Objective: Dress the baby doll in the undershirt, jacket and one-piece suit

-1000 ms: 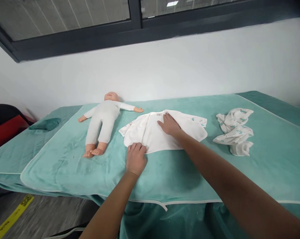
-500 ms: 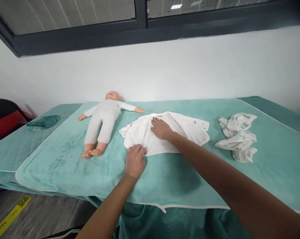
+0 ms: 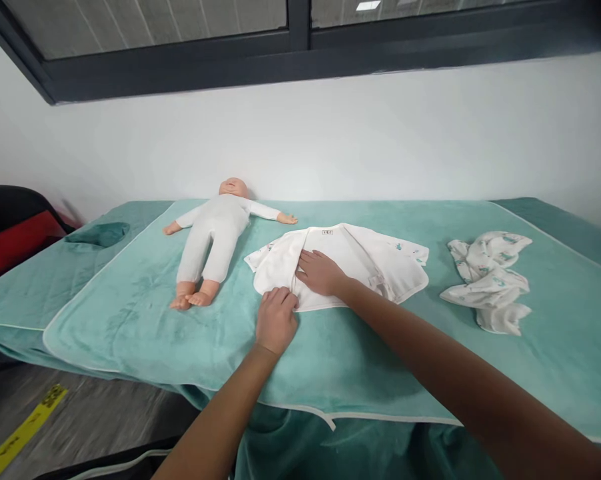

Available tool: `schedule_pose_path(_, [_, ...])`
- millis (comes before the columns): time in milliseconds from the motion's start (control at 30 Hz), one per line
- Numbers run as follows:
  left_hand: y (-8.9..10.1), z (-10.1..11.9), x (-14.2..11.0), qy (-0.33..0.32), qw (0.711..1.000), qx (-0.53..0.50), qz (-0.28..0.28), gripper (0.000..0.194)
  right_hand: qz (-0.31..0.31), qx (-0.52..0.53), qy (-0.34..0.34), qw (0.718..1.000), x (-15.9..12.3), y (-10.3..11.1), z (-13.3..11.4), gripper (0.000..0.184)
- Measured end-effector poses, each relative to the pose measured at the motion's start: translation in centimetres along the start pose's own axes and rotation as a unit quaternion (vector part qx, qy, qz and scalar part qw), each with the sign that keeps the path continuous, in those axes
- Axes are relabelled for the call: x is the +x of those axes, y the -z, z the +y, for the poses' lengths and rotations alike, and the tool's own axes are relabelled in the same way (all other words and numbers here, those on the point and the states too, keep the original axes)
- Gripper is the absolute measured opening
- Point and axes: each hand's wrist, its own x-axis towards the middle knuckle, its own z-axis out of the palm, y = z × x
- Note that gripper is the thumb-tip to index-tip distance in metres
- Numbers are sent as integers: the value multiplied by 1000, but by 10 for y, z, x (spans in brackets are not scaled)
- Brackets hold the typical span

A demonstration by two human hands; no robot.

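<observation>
Moves the right hand [image 3: 320,272] down and leftward across the white baby top [image 3: 353,252] — away from just below the neck label [image 3: 327,232] and over to the edge of the left front flap [image 3: 278,261]. Now shows, beside the shifted forearm [image 3: 405,333], a small gathered patch [image 3: 379,283] — previously covered or barely visible.

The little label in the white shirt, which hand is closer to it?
The right hand. It lies on the white shirt, just below the label in view; the left hand is farther down and left, at the shirt's near edge.
</observation>
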Motion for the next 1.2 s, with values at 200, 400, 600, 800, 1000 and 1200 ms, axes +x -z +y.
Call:
schedule_pose_path(200, [1, 0, -1, -2, 1000, 7, 2, 30, 8, 10, -109, 994, -1, -7, 43, 58])
schedule_pose_path(400, [1, -1, -2, -5, 1000, -9, 15, 31, 3, 12, -208, 978, -14, -8, 110, 70])
schedule_pose_path(600, [0, -3, -1, -10, 999, -26, 29, 31, 0, 14, -232, 973, -15, -17, 115, 75])
schedule_pose_path(800, [1, -2, 0, -8, 999, -18, 27, 30, 2, 11, -241, 970, -19, -14, 105, 74])
schedule_pose_path(1000, [2, -1, 0, -9, 1000, -17, 23, 30, -3, 8, -249, 968, -29, -8, 91, 73])
schedule_pose_path(1200, [1, -2, 0, -16, 999, -18, 26, 29, -12, 9, -261, 965, -37, -5, 82, 73])
